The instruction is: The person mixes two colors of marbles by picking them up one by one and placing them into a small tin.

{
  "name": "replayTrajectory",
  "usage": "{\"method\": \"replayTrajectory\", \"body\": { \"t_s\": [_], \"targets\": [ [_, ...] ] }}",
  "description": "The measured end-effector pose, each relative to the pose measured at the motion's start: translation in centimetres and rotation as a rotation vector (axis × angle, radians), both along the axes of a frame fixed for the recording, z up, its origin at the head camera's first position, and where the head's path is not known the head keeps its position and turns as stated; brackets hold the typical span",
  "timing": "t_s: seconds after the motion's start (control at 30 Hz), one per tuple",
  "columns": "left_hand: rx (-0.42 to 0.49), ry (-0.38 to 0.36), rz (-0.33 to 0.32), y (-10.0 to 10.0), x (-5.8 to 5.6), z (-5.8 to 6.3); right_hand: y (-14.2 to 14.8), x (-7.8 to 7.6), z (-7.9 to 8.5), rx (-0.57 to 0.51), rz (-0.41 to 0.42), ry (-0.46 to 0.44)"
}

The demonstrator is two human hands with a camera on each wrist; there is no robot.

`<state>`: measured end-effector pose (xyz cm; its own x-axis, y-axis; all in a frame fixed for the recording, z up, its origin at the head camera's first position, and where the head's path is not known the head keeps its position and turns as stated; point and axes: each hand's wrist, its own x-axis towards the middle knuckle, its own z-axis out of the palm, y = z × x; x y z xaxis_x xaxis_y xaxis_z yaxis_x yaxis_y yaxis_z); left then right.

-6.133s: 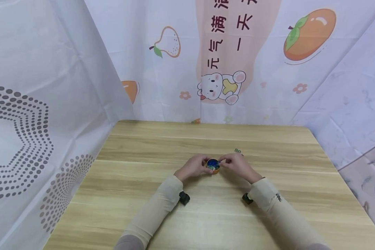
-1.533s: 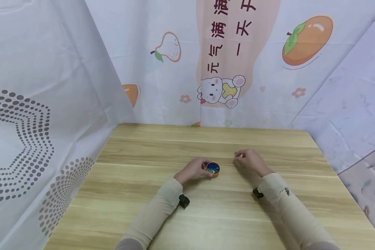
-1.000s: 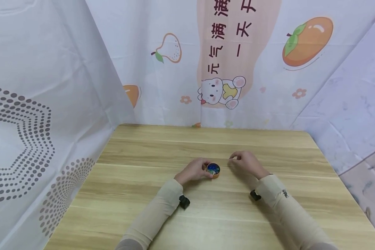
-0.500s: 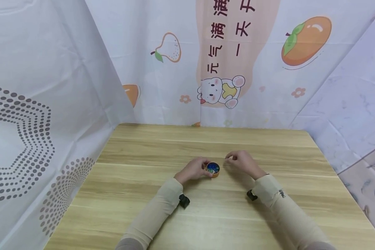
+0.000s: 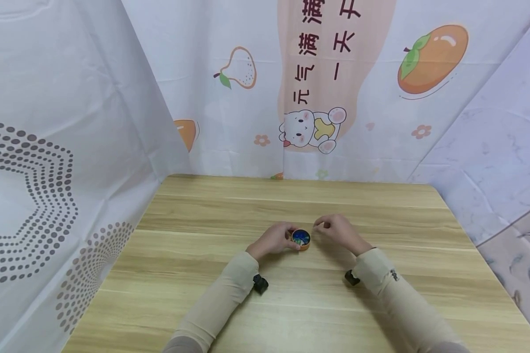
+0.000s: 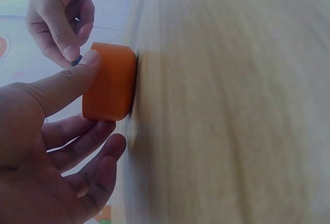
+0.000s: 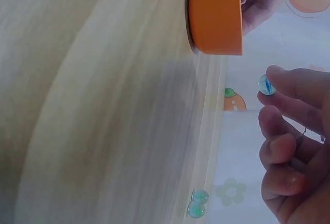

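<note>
My left hand (image 5: 273, 239) holds a small round orange container (image 5: 306, 247) on the wooden table, thumb on one side and fingers on the other. Its open top faces up, and blue and green marbles (image 5: 300, 237) show inside. Just to the right of the container, my right hand (image 5: 339, 233) pinches a clear glass marble with a blue swirl (image 7: 266, 85) between thumb and index finger, its other fingers curled in. In the left wrist view, those fingertips come close over the rim of the orange container (image 6: 109, 82).
Two greenish glass marbles (image 7: 197, 204) lie side by side on the table in the right wrist view; in the head view the right hand hides them. The table (image 5: 194, 274) ends at a printed curtain (image 5: 229, 137) behind.
My right hand first was at the container, then over the marbles farther right. It has since moved left, back towards the container, with a marble. My left hand has kept its hold.
</note>
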<state>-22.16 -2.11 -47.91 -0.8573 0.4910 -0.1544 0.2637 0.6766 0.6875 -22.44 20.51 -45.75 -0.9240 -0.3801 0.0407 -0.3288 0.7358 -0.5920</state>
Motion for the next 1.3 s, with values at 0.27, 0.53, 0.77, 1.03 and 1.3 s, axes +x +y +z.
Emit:
{"method": "replayTrajectory", "body": {
  "t_s": [0.27, 0.53, 0.77, 1.03, 1.3],
  "targets": [
    [0.011, 0.001, -0.007, 0.0, 0.0, -0.1, -0.5, 0.3, 0.0, 0.017, 0.022, -0.012],
    [0.029, -0.012, -0.001, 0.0, -0.1, -0.3, -0.9, 0.6, -0.2, 0.015, 0.047, -0.02],
    [0.033, -0.011, 0.0, 0.1, -0.1, -0.3, -1.2, 0.7, -0.2, 0.0, 0.074, -0.034],
    [0.028, -0.007, -0.002, 0.1, -0.1, -0.1, -1.3, 0.8, -0.3, 0.01, 0.098, -0.027],
    [0.016, -0.009, -0.003, 0.2, -0.1, 0.0, -1.2, 0.8, -0.6, 0.026, 0.115, -0.041]
  ]
}}
